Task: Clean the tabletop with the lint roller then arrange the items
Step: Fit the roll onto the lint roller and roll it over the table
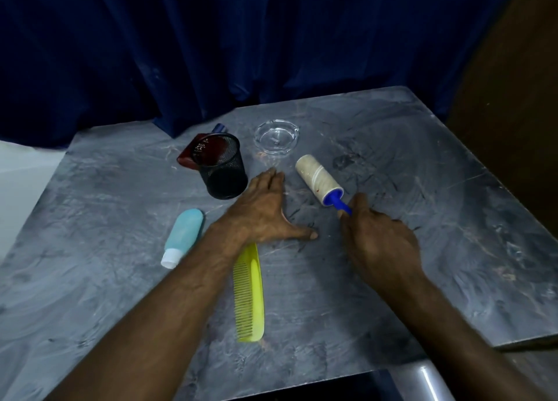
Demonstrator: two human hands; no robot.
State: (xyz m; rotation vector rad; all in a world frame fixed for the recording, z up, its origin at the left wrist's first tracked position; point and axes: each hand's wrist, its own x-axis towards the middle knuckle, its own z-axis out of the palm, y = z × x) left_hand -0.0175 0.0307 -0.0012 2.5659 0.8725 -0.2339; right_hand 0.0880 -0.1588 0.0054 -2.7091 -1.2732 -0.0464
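Grey marbled tabletop (422, 189) carries a lint roller (319, 179) lying near the middle, its blue handle gripped by the right hand (381, 240). Just beside it the left hand (265, 211) rests flat, fingers spread wide, holding nothing. Nearby lie a yellow comb (250, 295), a pale blue bottle (182, 236), a black mesh cup (222, 168), a reddish bottle (193, 153) behind it and a glass ashtray (276, 139).

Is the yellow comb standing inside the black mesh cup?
No, the yellow comb lies flat on the tabletop, nearer the person than the black mesh cup and apart from it.
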